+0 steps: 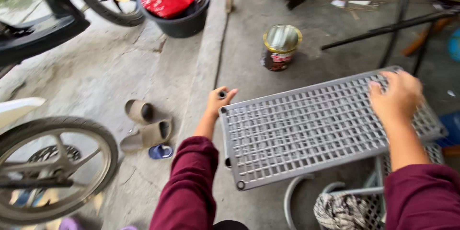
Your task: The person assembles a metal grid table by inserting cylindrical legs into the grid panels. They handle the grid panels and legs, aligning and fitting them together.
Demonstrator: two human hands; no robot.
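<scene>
Both arms wear long, loose maroon sleeves. The left sleeve [187, 187], left of the grey slatted shelf [306, 129], ends short of the wrist, forearm bare. The right sleeve [424, 194], below the shelf's right end, looks similarly pushed back, though blurred. Both hands bare.

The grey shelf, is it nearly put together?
Partly. A lower tier already sits under the grey shelf. Now the right hand presses its far corner, and the left hand grips the near-left corner. The front corner socket looks empty.
</scene>
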